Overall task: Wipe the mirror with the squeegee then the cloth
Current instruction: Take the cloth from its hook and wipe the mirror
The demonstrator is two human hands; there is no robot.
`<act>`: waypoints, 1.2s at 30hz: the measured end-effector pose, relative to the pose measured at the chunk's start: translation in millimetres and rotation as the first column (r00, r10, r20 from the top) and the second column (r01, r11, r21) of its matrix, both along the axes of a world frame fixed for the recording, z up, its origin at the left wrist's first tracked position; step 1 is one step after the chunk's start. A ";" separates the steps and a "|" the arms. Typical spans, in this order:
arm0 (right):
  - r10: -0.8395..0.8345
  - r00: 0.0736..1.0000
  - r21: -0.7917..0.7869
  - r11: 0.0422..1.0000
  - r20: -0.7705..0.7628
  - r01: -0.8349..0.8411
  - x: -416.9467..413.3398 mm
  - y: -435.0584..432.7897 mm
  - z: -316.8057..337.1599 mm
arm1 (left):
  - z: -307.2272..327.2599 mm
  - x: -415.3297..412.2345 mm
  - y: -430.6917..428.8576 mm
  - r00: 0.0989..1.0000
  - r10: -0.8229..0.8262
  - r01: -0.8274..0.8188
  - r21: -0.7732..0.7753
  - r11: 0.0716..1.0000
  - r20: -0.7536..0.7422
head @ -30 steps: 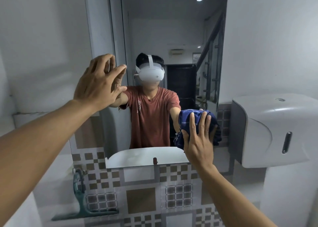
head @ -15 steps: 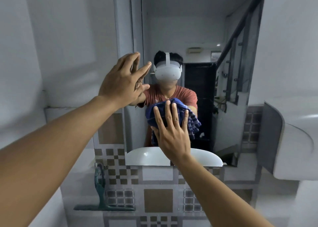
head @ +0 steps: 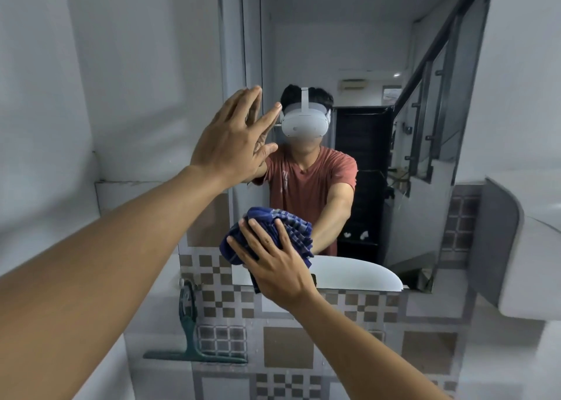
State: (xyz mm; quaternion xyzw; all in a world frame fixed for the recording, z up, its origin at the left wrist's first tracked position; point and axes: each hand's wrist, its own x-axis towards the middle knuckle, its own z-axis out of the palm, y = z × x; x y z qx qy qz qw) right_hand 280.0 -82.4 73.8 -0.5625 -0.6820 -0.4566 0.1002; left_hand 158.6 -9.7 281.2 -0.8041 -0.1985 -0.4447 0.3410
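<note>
The tall rectangular wall mirror (head: 349, 50) hangs upright above a band of brown-and-white checkered tile, and its glass looks pretty clear, with a staircase reflected on its right side. A bunched-up dark blue cloth with lighter plaid stripes (head: 270, 232) is pressed flat against the mirror's lower left part, right down by the bottom edge, crumpled into a loose wad. The dark green plastic squeegee (head: 189, 339) stands upright below the mirror and off to its left, blade down on the ledge and handle leaning on the tile.
</note>
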 end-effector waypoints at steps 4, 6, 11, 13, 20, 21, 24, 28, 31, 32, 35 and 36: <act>-0.030 0.999 0.012 0.999 0.033 0.030 17.2 -17.0 -19.2 | -20.8 0.8 -8.7 1.000 0.002 -0.002 -0.005 1.000 0.016; -0.042 0.999 0.044 0.998 0.000 0.042 29.6 -27.4 -24.0 | -39.8 -0.5 -11.6 1.000 -0.017 0.018 -0.029 0.999 0.016; -0.121 0.982 0.130 0.982 -0.144 0.140 62.3 -49.8 -27.1 | -82.4 0.7 -11.8 0.999 -0.033 0.032 -0.070 0.997 0.000; -0.144 0.970 0.159 0.971 -0.196 0.177 76.9 -59.9 -24.5 | -94.6 4.5 -11.7 0.999 -0.032 0.030 -0.080 0.996 -0.029; -0.200 0.880 0.257 0.908 -0.431 0.332 128.4 -101.0 -18.6 | -102.4 9.6 -12.3 0.999 -0.001 -0.002 -0.089 0.996 -0.033; -0.208 0.867 0.258 0.900 -0.452 0.351 135.1 -106.3 -19.6 | -102.3 9.6 -12.5 0.999 -0.002 -0.001 -0.095 0.996 -0.034; -0.217 0.818 0.240 0.888 -0.533 0.392 149.3 -117.9 -26.9 | -101.8 9.8 -13.1 1.000 -0.016 0.014 -0.085 0.996 -0.022; -0.199 0.745 0.195 0.893 -0.636 0.405 159.5 -128.7 -48.9 | -91.8 8.8 -15.5 0.995 -0.084 0.088 -0.078 0.993 0.051; -0.194 0.707 0.168 0.897 -0.680 0.408 160.7 -132.6 -71.2 | -73.8 7.6 -14.1 0.996 -0.062 0.067 -0.080 0.995 0.067; -0.198 0.707 0.161 0.899 -0.679 0.407 160.2 -132.9 -78.8 | -67.0 7.0 -12.9 0.997 -0.045 0.050 -0.075 0.996 0.063; -0.222 0.747 0.145 0.909 -0.627 0.392 159.3 -133.4 -94.5 | -51.5 5.5 -8.4 0.999 0.013 -0.011 -0.059 0.998 0.043; -0.226 0.774 0.147 0.914 -0.591 0.379 159.2 -134.0 -97.4 | -49.2 5.0 -6.3 0.999 0.022 -0.020 -0.057 0.998 0.030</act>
